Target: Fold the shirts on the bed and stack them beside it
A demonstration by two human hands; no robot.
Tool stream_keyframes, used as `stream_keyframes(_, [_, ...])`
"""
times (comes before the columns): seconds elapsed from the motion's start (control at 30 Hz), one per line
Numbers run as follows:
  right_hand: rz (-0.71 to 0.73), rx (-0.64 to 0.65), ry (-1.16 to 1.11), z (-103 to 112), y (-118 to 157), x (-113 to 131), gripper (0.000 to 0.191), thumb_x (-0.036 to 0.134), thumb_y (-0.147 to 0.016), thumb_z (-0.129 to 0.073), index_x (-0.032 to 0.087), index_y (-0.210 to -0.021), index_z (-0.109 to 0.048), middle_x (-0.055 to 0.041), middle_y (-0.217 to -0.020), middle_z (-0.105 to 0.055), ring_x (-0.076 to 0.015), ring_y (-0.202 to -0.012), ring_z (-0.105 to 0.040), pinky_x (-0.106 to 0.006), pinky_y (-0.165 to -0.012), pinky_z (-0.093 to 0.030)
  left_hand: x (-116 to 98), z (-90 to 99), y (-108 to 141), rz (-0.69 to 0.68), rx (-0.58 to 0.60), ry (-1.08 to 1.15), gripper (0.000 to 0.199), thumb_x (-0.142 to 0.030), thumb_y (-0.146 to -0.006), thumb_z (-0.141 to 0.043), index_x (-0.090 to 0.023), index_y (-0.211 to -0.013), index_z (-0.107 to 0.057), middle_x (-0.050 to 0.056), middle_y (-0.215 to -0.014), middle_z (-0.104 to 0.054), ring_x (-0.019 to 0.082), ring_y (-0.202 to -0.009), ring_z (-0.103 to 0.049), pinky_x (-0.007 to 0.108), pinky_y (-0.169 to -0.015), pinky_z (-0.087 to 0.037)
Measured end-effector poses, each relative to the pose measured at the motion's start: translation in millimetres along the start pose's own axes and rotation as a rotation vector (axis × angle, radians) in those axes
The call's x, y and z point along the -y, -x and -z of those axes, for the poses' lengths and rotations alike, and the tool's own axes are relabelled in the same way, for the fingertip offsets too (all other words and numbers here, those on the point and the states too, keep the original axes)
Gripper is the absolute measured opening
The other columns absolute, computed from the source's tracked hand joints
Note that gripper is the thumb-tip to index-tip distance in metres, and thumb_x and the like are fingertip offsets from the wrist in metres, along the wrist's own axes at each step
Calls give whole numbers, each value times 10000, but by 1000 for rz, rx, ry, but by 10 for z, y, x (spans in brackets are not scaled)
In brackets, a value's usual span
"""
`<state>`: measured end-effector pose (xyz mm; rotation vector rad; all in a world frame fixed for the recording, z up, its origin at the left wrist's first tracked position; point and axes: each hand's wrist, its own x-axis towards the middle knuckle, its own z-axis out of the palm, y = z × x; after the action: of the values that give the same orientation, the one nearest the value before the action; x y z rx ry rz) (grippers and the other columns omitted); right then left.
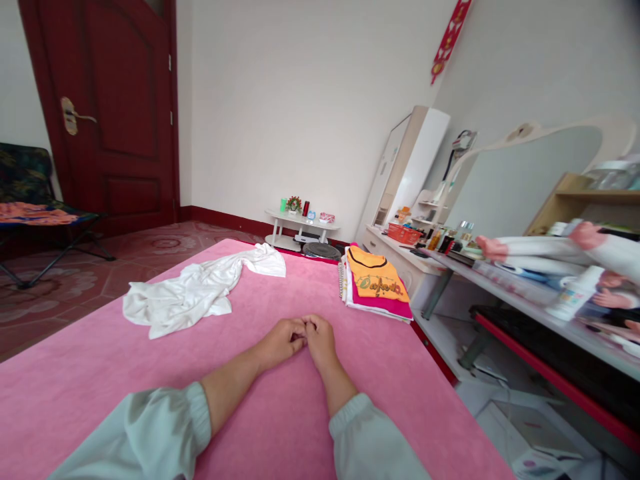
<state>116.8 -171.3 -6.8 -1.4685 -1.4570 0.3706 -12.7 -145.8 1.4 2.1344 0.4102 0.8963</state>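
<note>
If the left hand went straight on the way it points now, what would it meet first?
The right hand: it lies directly ahead of the left hand, and their fingers appear to touch, though exact contact is hard to tell.

I can't read a full word anywhere in this room. Dark looping letters run across the orange shirt (pixel 373 265), far right, too unclear to spell; gold marks on the red wall hanging (pixel 451 39), high right, and print on the white bottle (pixel 575 293), near right, are blurred.
</note>
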Motion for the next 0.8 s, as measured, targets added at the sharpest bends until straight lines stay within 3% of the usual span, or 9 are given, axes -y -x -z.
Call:
stream_keyframes(0.2, [7,8,-20,-7,-20,-56,314,116,-725,-392,210,-758,-689,-10,-791,-691,-157,-771,-615,-260,-717,-467,22,38,-7,49,-74,-153,213,-57,-740,-483,-154,-753,-672,24,-785,-638,143,-748,-583,241,-713,-441])
stream_keyframes(0.4, [-54,-62,-146,-42,-8,-87,274,102,-704,-441,191,-859,-649,-14,-813,-676,-154,-755,-632,-277,-718,-507,141,89,16,222,-323,-378,252,-92,-753,-513,-152,-953,-655,54,-876,-640,159,-798,-596,260,-755,-452])
stream_keyframes(0.5, [-118,-135,-279,-57,14,-67,294,128,-722,-442,181,-962,-604,-19,-837,-657,-144,-696,-637,-272,-667,-525,211,127,-54,277,-290,-463,263,-107,-734,-538,-160,-965,-653,63,-922,-642,167,-830,-601,260,-770,-447])
stream_keyframes(0.6, [-164,-178,-362,-68,39,-30,327,154,-728,-448,182,-1034,-560,-15,-866,-639,-128,-625,-625,-268,-631,-527,315,219,-299,368,-195,-467,140,-141,-689,-593,-191,-786,-681,36,-824,-662,183,-794,-609,272,-753,-443])
stream_keyframes(0.67, [-205,-188,-396,-81,50,-12,341,159,-725,-447,187,-1052,-539,-13,-884,-626,-119,-592,-610,-263,-605,-524,426,284,-561,430,-194,-418,104,-140,-659,-617,-187,-726,-681,21,-719,-664,181,-724,-614,274,-725,-448])
stream_keyframes(0.8, [-244,-180,-431,-122,56,-3,339,174,-732,-447,201,-1060,-525,-17,-887,-612,-132,-636,-606,-272,-606,-529,720,314,-1128,402,-331,-282,253,-144,-689,-613,-146,-933,-678,55,-808,-699,187,-764,-634,289,-760,-470])
